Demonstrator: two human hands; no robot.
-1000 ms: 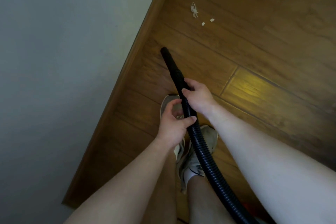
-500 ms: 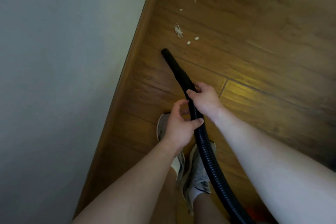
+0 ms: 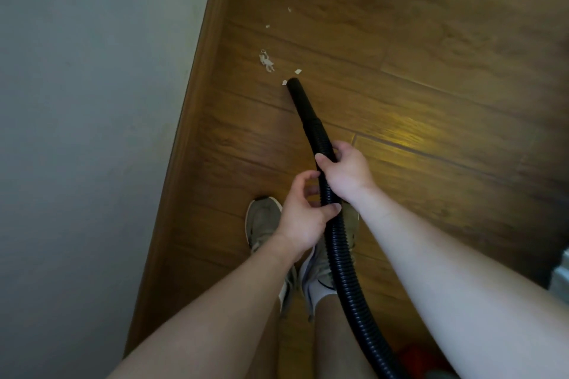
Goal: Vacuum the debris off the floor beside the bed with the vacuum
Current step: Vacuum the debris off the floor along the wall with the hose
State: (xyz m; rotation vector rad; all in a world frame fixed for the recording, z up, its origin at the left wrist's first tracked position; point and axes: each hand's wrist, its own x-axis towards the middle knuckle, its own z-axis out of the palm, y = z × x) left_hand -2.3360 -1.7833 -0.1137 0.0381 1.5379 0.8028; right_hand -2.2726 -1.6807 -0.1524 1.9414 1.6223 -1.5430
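A black ribbed vacuum hose runs up from the bottom of the view to a smooth black nozzle. My right hand grips the hose just behind the nozzle. My left hand holds the hose a little lower, thumb and fingers curled round it. The nozzle tip sits right beside a small white scrap, with another scrap just above it. A larger crumpled white piece of debris lies to the left, and several tiny bits lie farther up the wooden floor.
The bed's pale sheet fills the left side, edged by a wooden bed frame running diagonally. My feet in beige sneakers stand below the hands. A red part of the vacuum shows at the bottom edge.
The nozzle has moved forward across the floor and its tip now reaches the small white scraps. Both hands kept their hold on the hose, and the view shifted forward.
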